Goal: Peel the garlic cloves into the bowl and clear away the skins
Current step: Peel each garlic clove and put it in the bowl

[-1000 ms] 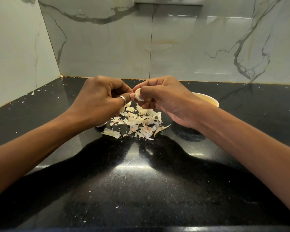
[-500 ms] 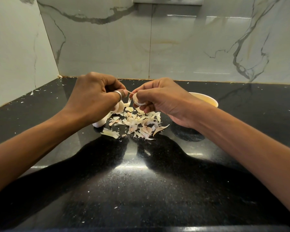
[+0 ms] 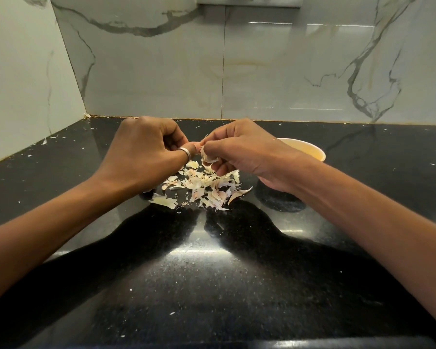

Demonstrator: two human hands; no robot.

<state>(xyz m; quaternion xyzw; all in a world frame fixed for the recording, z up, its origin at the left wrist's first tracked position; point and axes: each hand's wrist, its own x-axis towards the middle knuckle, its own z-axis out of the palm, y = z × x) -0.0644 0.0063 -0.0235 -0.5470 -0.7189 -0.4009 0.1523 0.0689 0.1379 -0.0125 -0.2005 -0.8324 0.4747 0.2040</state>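
Glossy counter | papery skins | left hand — right hand pinch clove

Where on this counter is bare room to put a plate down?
Free: the counter this side of the skin pile, between the forearms; also right of the bowl. Crowded: around the garlic clove held by the left hand and right hand.

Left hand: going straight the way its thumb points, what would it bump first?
Most likely the garlic clove pinched in the right hand: the left hand has its thumb tip right beside it, though depth is unclear.
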